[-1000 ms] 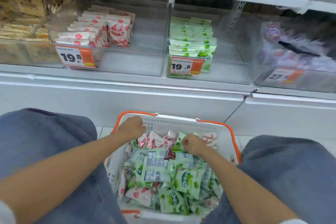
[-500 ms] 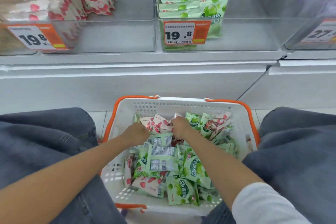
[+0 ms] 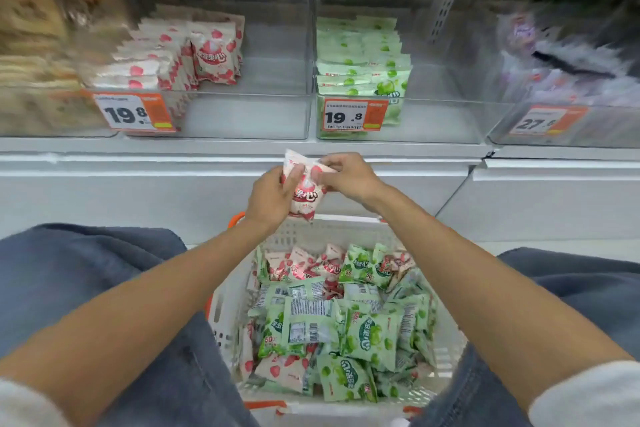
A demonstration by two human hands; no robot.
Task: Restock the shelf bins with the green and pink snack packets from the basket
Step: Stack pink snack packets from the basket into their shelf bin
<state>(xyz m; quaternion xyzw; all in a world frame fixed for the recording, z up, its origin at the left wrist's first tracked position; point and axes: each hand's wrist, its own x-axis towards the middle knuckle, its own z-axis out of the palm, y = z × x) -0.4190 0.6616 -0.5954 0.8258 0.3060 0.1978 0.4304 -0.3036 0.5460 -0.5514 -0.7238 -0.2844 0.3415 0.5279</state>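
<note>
Both hands hold one pink snack packet (image 3: 306, 196) in the air above the basket's far rim, just below the shelf edge. My left hand (image 3: 272, 199) grips its left side and my right hand (image 3: 346, 175) pinches its top right corner. The white basket (image 3: 225, 312) with orange handles sits between my knees, holding several green packets (image 3: 370, 336) and pink packets (image 3: 301, 265). On the shelf, a clear bin (image 3: 249, 114) holds pink packets (image 3: 207, 52) at its left, and the clear bin (image 3: 440, 118) beside it holds green packets (image 3: 360, 66) at its left.
Orange price tags (image 3: 133, 113) hang on the bin fronts. A bin of brown snacks (image 3: 38, 45) stands at far left and a bin of purple packets (image 3: 568, 73) at far right. A white shelf ledge (image 3: 173, 166) runs below the bins. My denim-clad knees (image 3: 86, 274) flank the basket.
Both hands have come up out of the basket with a pink packet between them, toward the shelf. The camera has tilted up, showing more of the bins.
</note>
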